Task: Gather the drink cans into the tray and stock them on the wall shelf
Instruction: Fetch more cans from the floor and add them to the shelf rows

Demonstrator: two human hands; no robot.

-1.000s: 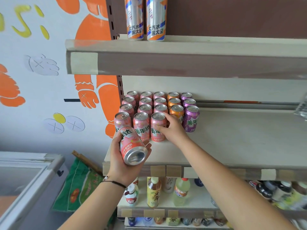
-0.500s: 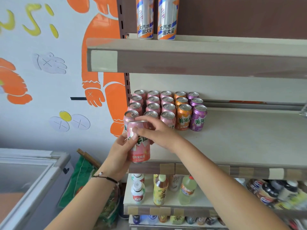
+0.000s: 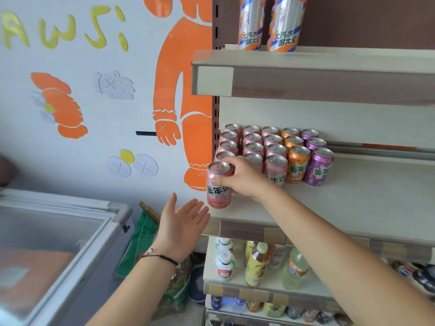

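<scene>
A pink drink can (image 3: 217,188) stands upright at the front left corner of the cream wall shelf (image 3: 353,208). My right hand (image 3: 244,177) grips it from the right, fingers round its upper part. Behind it sit rows of pink cans (image 3: 253,140), a column of orange cans (image 3: 297,164) and a column of purple cans (image 3: 319,167). My left hand (image 3: 181,223) hangs below and left of the shelf edge, palm up, fingers spread, holding nothing. No tray is in view.
Above is another shelf (image 3: 329,71) with two tall silver cans (image 3: 267,22). Bottles (image 3: 256,264) fill the lower shelf. A glass-topped freezer chest (image 3: 58,243) stands at lower left, with a green bag (image 3: 141,243) between it and the shelving. A painted wall is on the left.
The pink can passed from my left hand to my right and now stands on the shelf's front left corner. My left hand let go, dropped and opened. The view shifted left.
</scene>
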